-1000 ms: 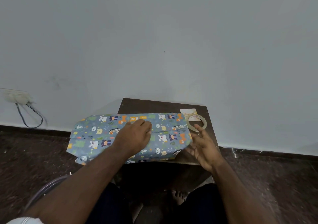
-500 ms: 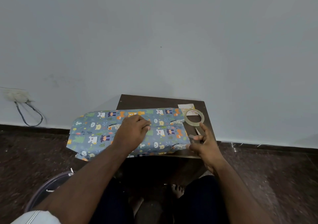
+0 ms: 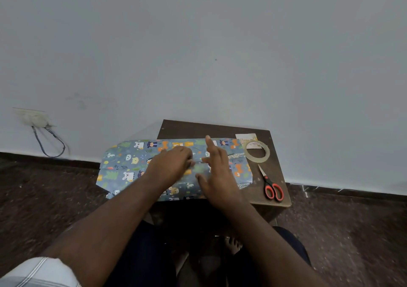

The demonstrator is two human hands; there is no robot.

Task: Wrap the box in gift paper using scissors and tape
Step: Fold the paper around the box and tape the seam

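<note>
- Blue gift paper (image 3: 132, 165) printed with cartoon animals covers the box, which lies on the dark wooden counter (image 3: 271, 176) with its long axis running left to right; its left end overhangs the counter edge.
- Along the top of the parcel runs the seam where the two paper edges meet, and both hands sit over its middle.
- Left hand (image 3: 170, 167) rests knuckles-up on the paper, fingers curled and pressed down at the seam, seemingly pinning the overlap.
- Right hand (image 3: 217, 172) is beside it, fingers spread and lifted, one pointing away toward the wall; whether a tape strip clings to a fingertip I cannot tell.
- Just past the right end of the parcel lies the tape roll (image 3: 257, 154), flat on the counter, partly over a small pale card (image 3: 245, 137).
- Red-handled scissors (image 3: 269, 185) lie nearer the person, blades pointing toward the tape roll.
- Both tools lie to the right of the parcel, so the right hand is the nearer one for them, while the left looks best kept on the seam.
- Judging from the open, unfolded ends, the long seam is the step in hand and the end flaps remain.
</note>
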